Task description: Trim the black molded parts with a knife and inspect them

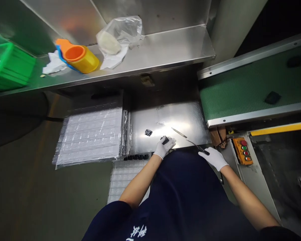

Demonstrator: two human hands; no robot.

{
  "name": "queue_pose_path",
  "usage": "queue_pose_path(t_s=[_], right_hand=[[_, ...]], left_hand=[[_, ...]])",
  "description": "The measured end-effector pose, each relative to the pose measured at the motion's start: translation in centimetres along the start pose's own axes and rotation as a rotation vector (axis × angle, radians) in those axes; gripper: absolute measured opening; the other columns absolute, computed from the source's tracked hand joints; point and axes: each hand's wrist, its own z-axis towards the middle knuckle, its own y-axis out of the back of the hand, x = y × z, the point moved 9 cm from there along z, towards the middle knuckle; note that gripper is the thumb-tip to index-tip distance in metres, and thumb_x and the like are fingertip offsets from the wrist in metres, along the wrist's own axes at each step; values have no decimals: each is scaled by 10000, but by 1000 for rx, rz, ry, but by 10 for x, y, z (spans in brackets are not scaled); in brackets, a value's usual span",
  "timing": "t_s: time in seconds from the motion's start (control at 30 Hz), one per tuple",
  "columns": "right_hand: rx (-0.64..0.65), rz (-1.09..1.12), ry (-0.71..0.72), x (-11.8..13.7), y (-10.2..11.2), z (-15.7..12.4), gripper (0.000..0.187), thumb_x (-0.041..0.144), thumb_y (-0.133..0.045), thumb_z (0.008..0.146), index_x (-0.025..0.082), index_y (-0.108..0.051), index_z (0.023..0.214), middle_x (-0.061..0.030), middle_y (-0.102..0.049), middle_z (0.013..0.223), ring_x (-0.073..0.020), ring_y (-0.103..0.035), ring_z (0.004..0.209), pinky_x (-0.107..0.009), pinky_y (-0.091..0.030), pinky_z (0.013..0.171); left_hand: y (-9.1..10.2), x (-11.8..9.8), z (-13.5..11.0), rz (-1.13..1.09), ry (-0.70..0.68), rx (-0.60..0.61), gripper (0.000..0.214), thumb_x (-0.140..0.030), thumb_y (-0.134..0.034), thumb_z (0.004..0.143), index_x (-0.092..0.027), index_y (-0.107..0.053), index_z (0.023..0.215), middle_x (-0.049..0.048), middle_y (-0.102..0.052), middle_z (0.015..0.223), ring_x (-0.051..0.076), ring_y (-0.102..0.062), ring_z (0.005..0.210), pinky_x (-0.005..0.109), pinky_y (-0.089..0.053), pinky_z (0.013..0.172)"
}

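My left hand (163, 147), in a white glove, is closed around a small black part (165, 140) at the near edge of the steel work surface (165, 117). My right hand (214, 158), also gloved, grips the black handle of a thin pointed tool (193, 144) whose tip reaches toward the left hand. A second small black part (148, 133) lies loose on the steel, left of my left hand. A slim metal blade or tweezer (179, 133) rests on the surface just beyond the hands.
A stack of clear blister trays (91, 135) lies to the left; another tray (130, 167) near me holds a row of black parts. A green conveyor belt (253, 90) carries a black part at right, above a button box (243, 150). The shelf holds an orange-yellow cup, plastic bag, green bin.
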Motion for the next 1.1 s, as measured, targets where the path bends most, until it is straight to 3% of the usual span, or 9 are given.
queue_pose_path(t_s=[0.17,0.33,0.43,0.53,0.7,0.8,0.9,1.03,1.1], right_hand=[[-243,373,-86,-71,-24,6,307,410,-676,906,167,-736,1084,-92,-735,1131,-237,-651,1105,-364,-468,1040],[-419,721,-243,-112,-61,35,284,377,-693,976,143,-693,1137,-77,-713,1137,-214,-681,1056,-446,-550,989],[-463,882,-333,-113,-80,58,343,388,-658,1009,150,-649,1255,-97,-663,1261,-228,-668,1108,-446,-581,954],[-423,999,-411,-101,-95,75,385,380,-651,1014,165,-614,1331,-108,-635,1318,-234,-663,1118,-442,-593,940],[-309,1064,-500,-76,-100,75,371,383,-640,1021,161,-616,1318,-101,-648,1278,-213,-676,1061,-408,-607,894],[-227,1036,-517,-55,-91,60,308,377,-636,1023,132,-654,1209,-80,-698,1111,-179,-696,916,-364,-610,812],[-180,1001,-447,-11,-73,35,251,335,-669,990,94,-686,1056,-77,-723,885,-160,-693,721,-311,-584,702],[-120,1023,-131,98,-41,-13,330,442,-767,899,156,-726,1057,-39,-743,839,-151,-715,742,-263,-580,728],[30,959,212,174,-27,-42,434,577,-692,929,164,-720,1059,-38,-729,816,-164,-698,704,-293,-582,673]], left_hand=[[15,-12,-26,-94,67,120,330,-448,-483,1058,-148,-622,1060,166,-761,1056,238,-776,971,291,-668,719],[13,-23,-57,-126,127,213,383,-423,-439,1079,-96,-636,1086,162,-768,974,213,-765,727,265,-607,529],[3,-29,-81,-154,149,281,423,-432,-409,1085,-89,-655,1062,157,-761,922,204,-727,627,273,-565,480],[-13,-36,-110,-193,175,391,447,-484,-450,1064,-94,-667,1044,139,-748,861,202,-707,591,276,-549,474],[-28,-44,-150,-258,217,527,478,-592,-594,970,-119,-667,971,116,-737,795,173,-652,504,244,-444,417],[-29,-48,-161,-256,198,557,505,-618,-620,942,-114,-660,933,105,-730,755,158,-614,462,246,-397,410],[-34,-57,-168,-114,66,606,587,-684,-668,875,-98,-662,903,120,-730,723,151,-613,451,235,-313,393],[-41,-68,-174,235,-175,498,604,-708,-606,910,-105,-642,889,87,-713,690,92,-534,422,229,-235,411],[-46,-73,-178,437,-277,412,565,-693,-559,947,-134,-628,902,41,-685,676,86,-506,445,231,-275,445]])
